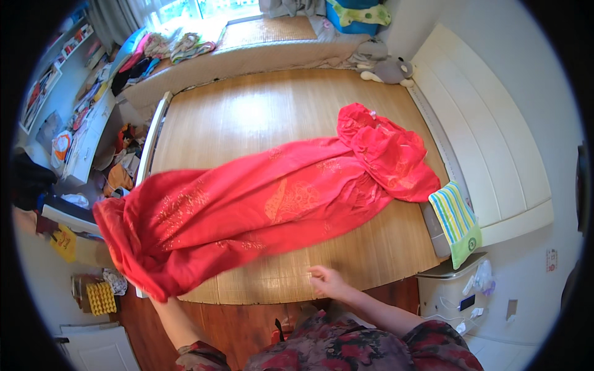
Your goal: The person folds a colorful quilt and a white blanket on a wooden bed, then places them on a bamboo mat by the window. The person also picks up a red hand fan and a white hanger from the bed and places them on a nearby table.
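A red duvet cover (287,204) with gold floral print stretches diagonally across the bamboo-matted bed (199,116). Its far right end lies bunched near the headboard. At the near left, its other end is raised and hangs past the bed's corner. My left hand is covered by that folded end, and only the wrist and forearm (178,322) show below the fabric that it grips. Over the near edge of the mat, my right hand (328,282) is apart from the cover. It holds nothing, its fingers loosely bent.
A white headboard (482,130) rises on the right, with a striped cushion (457,225) by its near end. Beside it stands a bedside cabinet (441,292) with a phone and cables. A grey plush toy (390,72) sits at the far right corner. Clutter (123,171) lies left of the bed.
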A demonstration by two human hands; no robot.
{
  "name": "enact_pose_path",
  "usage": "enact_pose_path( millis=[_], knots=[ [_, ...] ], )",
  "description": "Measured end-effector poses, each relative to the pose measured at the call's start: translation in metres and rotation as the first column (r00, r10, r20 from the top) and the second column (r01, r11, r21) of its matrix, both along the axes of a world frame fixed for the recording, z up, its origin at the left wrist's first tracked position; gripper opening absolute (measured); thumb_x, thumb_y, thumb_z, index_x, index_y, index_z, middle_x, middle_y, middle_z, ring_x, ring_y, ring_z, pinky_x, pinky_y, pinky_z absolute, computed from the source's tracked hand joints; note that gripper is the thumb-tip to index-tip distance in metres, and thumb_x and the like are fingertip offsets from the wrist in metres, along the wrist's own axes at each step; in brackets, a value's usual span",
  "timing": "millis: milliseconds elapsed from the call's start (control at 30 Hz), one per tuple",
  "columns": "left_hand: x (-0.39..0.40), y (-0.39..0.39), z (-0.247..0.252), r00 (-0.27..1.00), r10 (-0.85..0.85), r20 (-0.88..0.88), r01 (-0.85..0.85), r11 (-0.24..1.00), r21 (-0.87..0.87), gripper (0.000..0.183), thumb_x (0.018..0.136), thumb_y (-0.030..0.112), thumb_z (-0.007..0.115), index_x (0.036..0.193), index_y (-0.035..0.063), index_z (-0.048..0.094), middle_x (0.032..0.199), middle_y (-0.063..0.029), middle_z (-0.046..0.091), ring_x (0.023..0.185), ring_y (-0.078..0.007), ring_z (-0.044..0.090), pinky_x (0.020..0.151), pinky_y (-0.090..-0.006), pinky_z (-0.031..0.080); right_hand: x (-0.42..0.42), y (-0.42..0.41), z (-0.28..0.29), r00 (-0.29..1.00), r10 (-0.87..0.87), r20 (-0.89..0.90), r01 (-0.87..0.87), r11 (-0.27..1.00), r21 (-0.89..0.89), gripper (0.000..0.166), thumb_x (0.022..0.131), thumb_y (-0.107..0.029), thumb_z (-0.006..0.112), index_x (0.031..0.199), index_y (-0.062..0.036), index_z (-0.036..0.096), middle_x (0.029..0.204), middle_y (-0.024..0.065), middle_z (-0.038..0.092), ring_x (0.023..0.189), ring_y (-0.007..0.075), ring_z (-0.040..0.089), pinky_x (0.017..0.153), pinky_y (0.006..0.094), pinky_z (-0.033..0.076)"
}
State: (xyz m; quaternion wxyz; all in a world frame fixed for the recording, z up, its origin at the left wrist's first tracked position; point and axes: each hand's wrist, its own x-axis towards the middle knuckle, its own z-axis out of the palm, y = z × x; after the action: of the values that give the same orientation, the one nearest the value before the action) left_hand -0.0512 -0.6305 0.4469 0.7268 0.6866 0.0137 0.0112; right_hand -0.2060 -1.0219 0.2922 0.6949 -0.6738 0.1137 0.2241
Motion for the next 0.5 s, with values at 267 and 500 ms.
enact_pose_path(
  millis=[267,500],
  knots=[
    [-0.016,-0.016,-0.032,0.993,0.028,-0.113,-0.015,0.993,0.113,0.056,0.087,0.047,0.039,0.119,0.0018,0.048,0.113,-0.0075,0.053,0.104,-0.0195,0.049,0.09,-0.0347,0.038,-0.057,-0.069,-0.009,0.972,-0.111,-0.209,0.088,0.989,-0.115,0.021,0.086,-0.015,0.049,0.102,-0.0018,0.053,0.08,0.0053,0.058,0.054,0.0099,0.054,0.048,0.0233,0.048],
    [-0.1,-0.102,-0.104,0.849,0.316,-0.423,-0.25,0.946,0.205,0.028,0.084,0.022,0.04,0.096,0.005,0.058,0.086,-0.0026,0.057,0.081,-0.012,0.053,0.073,-0.0258,0.043,-0.073,-0.058,-0.032,0.954,0.015,-0.299,-0.024,0.999,-0.027,0.021,0.086,-0.016,0.048,0.1,-0.0016,0.053,0.078,0.0062,0.057,0.052,0.0109,0.055,0.044,0.023,0.048]
  ],
)
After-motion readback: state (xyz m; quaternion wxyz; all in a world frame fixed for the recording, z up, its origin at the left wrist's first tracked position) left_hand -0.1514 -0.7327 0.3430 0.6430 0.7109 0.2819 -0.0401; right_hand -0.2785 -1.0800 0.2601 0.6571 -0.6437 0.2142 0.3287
